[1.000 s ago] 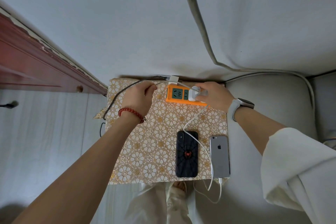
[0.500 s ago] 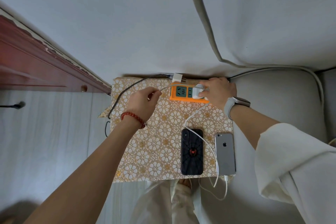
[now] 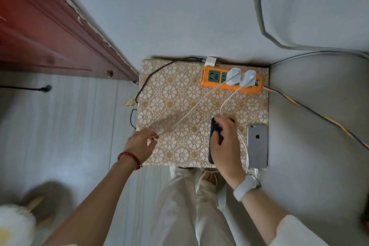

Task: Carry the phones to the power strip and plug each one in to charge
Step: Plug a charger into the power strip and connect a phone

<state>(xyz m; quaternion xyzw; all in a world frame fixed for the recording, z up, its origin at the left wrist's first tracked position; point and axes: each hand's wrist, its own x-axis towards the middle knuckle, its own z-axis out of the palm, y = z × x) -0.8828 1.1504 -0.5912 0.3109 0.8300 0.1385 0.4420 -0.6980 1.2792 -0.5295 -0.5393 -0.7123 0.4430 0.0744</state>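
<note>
On the patterned tabletop (image 3: 175, 94) an orange power strip (image 3: 229, 82) lies at the far edge with two white chargers (image 3: 232, 75) plugged in side by side. The left hand (image 3: 140, 143) pinches the free end of one white cable (image 3: 191, 112) between thumb and fingertips, the other fingers loosely curled. The right hand (image 3: 224, 142) is wrapped over the black phone (image 3: 214, 136), which lies on the table near the front edge; whether the phone is lifted or only pressed flat cannot be told. The silver phone (image 3: 257, 145) lies face down just beside it, with the second white cable (image 3: 229, 100) running from the strip toward its near end — the plug itself is hidden below the table edge.

The likely step is mating the held cable to the black phone. The risks, judged from here: the cable is drawn fairly taut, so a further pull could tug its charger loose or drag the light strip across the cloth; the connector could go in skewed; and the right forearm could nudge the silver phone, sitting at the table's edge, off it.

No writing can be read. The only mark visible is an apple-shaped logo on the silver phone's back.
</note>
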